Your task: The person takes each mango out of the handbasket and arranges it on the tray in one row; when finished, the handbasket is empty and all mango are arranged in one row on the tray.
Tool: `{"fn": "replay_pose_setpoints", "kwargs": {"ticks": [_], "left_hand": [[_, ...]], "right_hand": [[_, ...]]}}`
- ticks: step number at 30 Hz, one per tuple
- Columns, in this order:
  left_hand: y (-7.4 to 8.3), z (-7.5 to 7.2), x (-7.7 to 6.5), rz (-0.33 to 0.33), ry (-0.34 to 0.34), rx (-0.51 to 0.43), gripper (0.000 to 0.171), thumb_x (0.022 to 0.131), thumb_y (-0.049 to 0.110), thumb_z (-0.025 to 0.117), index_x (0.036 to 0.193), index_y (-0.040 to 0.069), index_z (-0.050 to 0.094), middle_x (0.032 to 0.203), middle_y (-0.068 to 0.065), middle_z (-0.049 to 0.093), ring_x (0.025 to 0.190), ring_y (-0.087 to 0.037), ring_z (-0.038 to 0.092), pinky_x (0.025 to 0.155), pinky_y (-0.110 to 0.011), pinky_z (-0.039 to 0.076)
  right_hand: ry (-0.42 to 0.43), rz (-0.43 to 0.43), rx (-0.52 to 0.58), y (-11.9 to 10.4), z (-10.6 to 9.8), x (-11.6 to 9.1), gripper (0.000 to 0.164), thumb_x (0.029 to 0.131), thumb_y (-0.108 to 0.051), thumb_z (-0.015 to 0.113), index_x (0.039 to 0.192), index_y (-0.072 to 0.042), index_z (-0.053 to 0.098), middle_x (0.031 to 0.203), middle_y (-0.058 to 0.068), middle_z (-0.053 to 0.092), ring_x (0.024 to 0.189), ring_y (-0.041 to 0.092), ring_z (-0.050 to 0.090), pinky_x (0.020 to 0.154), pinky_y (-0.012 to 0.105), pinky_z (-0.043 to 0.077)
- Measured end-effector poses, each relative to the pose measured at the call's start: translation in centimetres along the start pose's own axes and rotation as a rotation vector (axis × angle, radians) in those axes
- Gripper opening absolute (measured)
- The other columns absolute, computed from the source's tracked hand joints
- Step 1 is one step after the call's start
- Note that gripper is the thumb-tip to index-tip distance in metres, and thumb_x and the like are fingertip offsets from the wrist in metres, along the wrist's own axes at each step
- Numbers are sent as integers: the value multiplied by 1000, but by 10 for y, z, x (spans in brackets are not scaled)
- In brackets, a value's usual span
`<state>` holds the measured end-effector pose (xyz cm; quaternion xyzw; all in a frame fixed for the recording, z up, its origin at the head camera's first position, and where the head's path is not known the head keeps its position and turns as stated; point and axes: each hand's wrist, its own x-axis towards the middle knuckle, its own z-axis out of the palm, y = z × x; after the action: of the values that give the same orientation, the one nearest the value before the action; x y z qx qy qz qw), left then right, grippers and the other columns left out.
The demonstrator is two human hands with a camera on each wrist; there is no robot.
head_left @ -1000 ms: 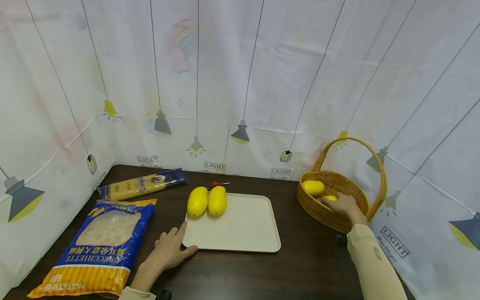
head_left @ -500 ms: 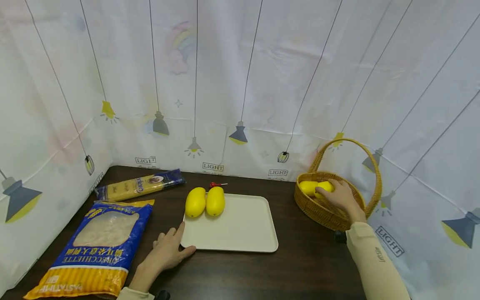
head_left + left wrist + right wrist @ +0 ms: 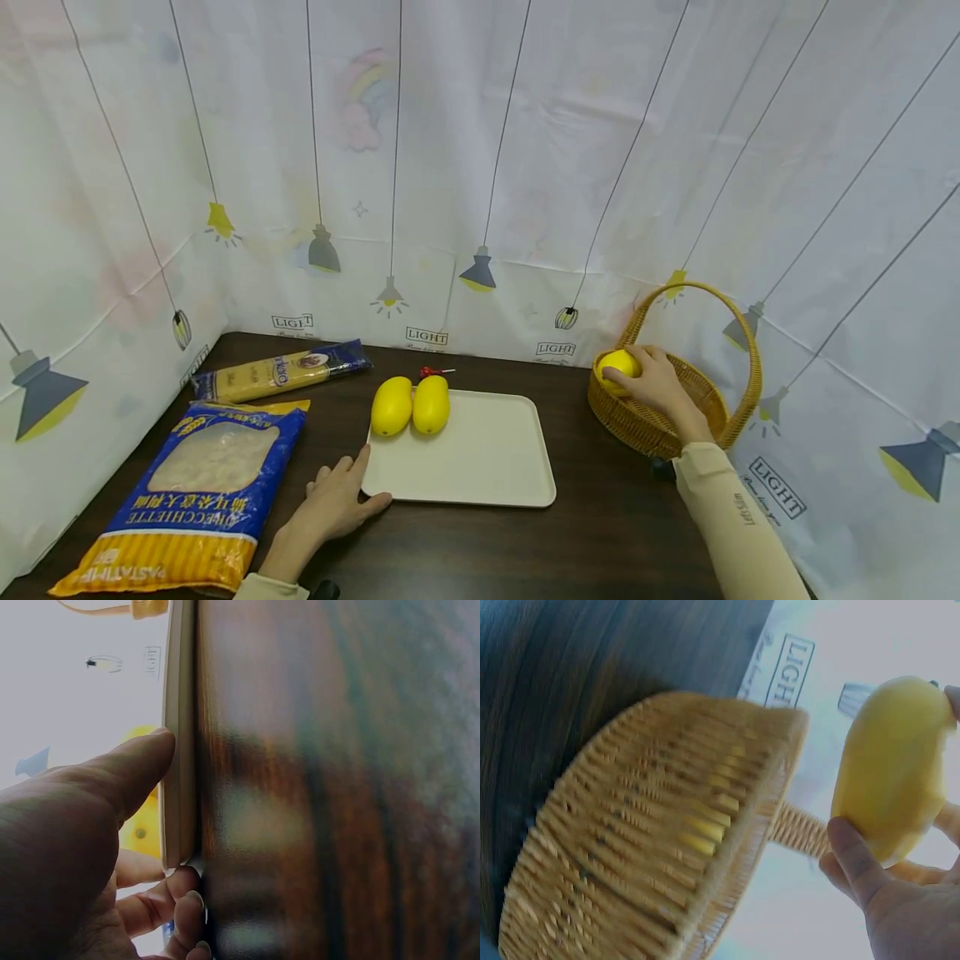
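Tabletop (image 3: pixel 600 525): dark brown, wood-grained, carrying all items below

Bag of orecchiette (image 3: pixel 198 508): blue and orange, clear window, lying at left

Basket (image 3: pixel 630 429): tan wicker, one arched handle, at right; yellow shows through its weave in the right wrist view

Tray (image 3: pixel 480 450): cream, rectangular, rounded corners

Left hand (image 3: pixel 330 500): at the tray's near left corner; grip relaxed, digits apart, thumb and forefinger against the rim

Right hand (image 3: pixel 656 383): above the basket's left end; grip clamped on one yellow fruit

Held yellow fruit (image 3: pixel 892 769): plump elongated oval, rounded ends, smooth plain skin, small dark spot at one end; raised above the basket rim

Two matching fruits (image 3: pixel 431 404): side by side at the tray's far left corner

Small red object (image 3: pixel 435 371): just behind the tray, detail too small to tell
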<state>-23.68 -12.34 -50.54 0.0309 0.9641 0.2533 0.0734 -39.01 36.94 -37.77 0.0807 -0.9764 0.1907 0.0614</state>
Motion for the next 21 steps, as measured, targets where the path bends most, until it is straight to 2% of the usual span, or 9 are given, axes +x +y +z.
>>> {"fn": "replay_pose_setpoints", "kwargs": {"ticks": [5, 12, 15, 21], "left_hand": [[1, -1, 0, 3, -1, 10, 94, 88, 61, 67, 157, 6, 34, 145, -27, 49, 122, -54, 49, 100, -78, 33], [2, -2, 0, 6, 2, 7, 94, 88, 60, 68, 156, 5, 35, 144, -27, 50, 120, -53, 50, 99, -77, 34], [2, -2, 0, 5, 3, 7, 93, 88, 59, 68, 156, 6, 34, 143, -26, 51, 118, -51, 50, 99, -77, 34], [2, -3, -1, 5, -3, -1, 94, 88, 59, 68, 156, 5, 34, 142, -25, 51, 117, -50, 50, 98, -76, 35]], "right_hand": [[-1, -45, 28, -11, 15, 4, 82, 95, -55, 60, 153, -2, 37, 154, 31, 30, 132, 51, 39, 96, 58, 48], [4, -170, 31, -34, 39, 11, 74, 94, -49, 65, 149, -4, 45, 152, 25, 38, 132, 48, 45, 101, 61, 45], [-11, -213, 46, -46, 50, 15, 75, 92, -49, 67, 150, -6, 45, 155, 23, 38, 136, 47, 43, 102, 61, 45], [-79, -230, 98, -72, 75, 18, 77, 89, -53, 70, 151, -13, 47, 160, 19, 33, 141, 47, 40, 108, 61, 42]]}}
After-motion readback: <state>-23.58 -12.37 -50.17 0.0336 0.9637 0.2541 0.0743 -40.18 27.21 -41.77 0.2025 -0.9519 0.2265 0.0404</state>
